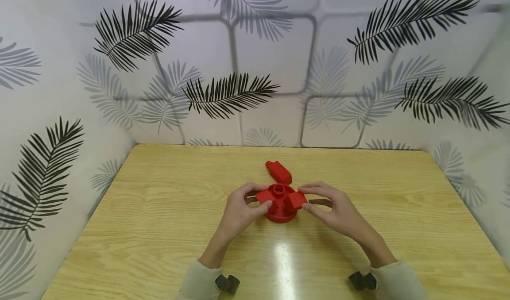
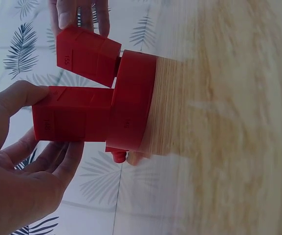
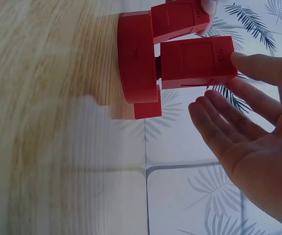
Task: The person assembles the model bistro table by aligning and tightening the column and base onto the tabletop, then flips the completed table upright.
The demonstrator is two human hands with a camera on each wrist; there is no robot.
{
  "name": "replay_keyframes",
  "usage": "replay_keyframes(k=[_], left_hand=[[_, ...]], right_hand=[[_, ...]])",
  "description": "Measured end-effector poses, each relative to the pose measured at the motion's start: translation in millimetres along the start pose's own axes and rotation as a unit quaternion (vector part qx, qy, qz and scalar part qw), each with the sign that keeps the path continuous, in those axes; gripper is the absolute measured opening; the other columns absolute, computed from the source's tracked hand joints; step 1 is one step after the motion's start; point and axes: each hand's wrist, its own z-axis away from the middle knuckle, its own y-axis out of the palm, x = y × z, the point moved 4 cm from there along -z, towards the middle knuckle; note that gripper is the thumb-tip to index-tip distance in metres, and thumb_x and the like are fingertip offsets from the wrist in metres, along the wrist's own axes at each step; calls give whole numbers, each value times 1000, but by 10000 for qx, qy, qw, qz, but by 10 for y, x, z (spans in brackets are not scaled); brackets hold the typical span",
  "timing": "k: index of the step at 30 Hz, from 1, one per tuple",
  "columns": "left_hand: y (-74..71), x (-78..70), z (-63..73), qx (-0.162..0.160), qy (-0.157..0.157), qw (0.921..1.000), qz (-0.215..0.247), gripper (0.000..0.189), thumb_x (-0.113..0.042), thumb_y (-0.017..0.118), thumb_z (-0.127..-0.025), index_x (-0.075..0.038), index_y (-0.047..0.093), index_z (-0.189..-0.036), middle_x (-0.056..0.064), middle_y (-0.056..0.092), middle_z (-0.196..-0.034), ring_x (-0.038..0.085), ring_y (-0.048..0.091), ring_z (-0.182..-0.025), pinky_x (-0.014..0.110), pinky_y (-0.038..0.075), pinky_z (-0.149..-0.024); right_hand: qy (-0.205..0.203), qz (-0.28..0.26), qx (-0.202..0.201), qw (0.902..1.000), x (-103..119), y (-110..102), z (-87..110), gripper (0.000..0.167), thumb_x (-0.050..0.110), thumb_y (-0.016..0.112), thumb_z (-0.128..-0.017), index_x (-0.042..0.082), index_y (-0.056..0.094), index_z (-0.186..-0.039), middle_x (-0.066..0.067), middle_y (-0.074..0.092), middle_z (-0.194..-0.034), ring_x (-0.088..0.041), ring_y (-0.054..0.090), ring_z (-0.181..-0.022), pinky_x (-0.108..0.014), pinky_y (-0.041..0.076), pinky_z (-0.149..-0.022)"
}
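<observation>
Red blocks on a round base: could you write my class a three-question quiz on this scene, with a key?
1. Altogether, how many blocks do the left hand and right hand touch?
2. True or false: the untouched block lies beyond the round base, as the person sees it.
3. The base rests on: a) a cloth; b) the wooden table; c) a tray.

Key: 1. Two: the left block and right block. 2. True. 3. b.

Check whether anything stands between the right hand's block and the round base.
Nothing visible blocks it: only a narrow peg shows between the right block and the round base. The left block stands close beside, outside that gap.
</observation>
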Motion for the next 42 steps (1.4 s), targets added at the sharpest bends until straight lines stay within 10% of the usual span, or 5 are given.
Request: replay_keyframes(k=[32,42], left_hand=[[-1,5,-7,50,-59,10000,-5,36,-6,77,-88,4,68,-121,12,69,-123,27,64,-113,44,56,-98],[-4,14,1,59,-83,9999,36,36,-6,77,-88,4,68,-121,12,69,-123,29,64,-114,44,56,-99]], right_hand=[[-162,724,159,9971,69,197,-72,43,19,75,-96,14,66,-137,1,62,-120,-18,60,-100,-30,61,-75],[-602,577,-40,9965,77,211,-89,41,4,71,-96,4,65,-136,-6,64,-136,-25,63,-122,-38,61,-86]])
